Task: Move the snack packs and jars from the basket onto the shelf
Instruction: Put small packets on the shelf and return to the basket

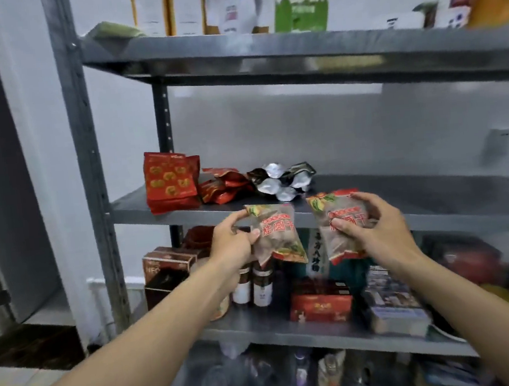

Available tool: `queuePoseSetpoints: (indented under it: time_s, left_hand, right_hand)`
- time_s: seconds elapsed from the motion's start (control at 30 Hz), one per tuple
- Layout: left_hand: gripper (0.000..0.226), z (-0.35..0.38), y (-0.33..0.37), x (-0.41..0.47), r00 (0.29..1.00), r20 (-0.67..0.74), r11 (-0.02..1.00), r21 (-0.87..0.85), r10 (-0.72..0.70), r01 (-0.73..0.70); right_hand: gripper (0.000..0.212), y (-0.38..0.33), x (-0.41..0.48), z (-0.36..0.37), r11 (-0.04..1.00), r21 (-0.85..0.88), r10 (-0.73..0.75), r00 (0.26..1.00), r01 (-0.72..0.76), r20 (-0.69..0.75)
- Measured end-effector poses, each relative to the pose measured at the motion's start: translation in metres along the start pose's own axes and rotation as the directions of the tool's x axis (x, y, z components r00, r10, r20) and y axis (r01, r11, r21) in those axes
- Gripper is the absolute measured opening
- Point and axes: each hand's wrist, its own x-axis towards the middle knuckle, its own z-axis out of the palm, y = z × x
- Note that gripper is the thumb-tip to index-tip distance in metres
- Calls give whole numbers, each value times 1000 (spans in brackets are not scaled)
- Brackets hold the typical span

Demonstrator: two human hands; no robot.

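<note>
Grey metal shelving (81, 147) against a white wall filled the view. On the middle shelf (418, 191), red snack packs (170, 182) were stacked toward 10 o'clock from the view's centre, with crumpled silver packs (280, 179) just beside them at their 3 o'clock. Before that shelf's front edge, two clear packs with red lettering were held in the air. The left pack (277, 234) was pinched near its upper corner by the left hand (236, 241), whose grip was clamped on it. The right pack (339, 219), at the left one's 3 o'clock and apart from it, was clasped by the right hand (374, 228), its grip curled around the pack's edge. Dark-lidded jars (262, 282) and boxes (320, 304) were seen on the shelf below, toward 6 o'clock.
</note>
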Motion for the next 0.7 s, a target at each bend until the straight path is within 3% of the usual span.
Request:
queuePoseSetpoints:
  time_s: [0.33,0.53,0.7]
  left_hand:
    - [35,197,19,86,992,122,999,-4,-33,34]
    - [34,259,12,150,995,78,997,34,-65,63]
    - [16,285,3,210,998,20,991,122,-54,51]
  right_hand:
    - [60,81,119,-119,991,-36,121,982,-128,-142]
    - [52,118,184,-129,978,63,208,967,-201,-144]
    - [53,132,239,-116,971,77,234,960,-224,-154]
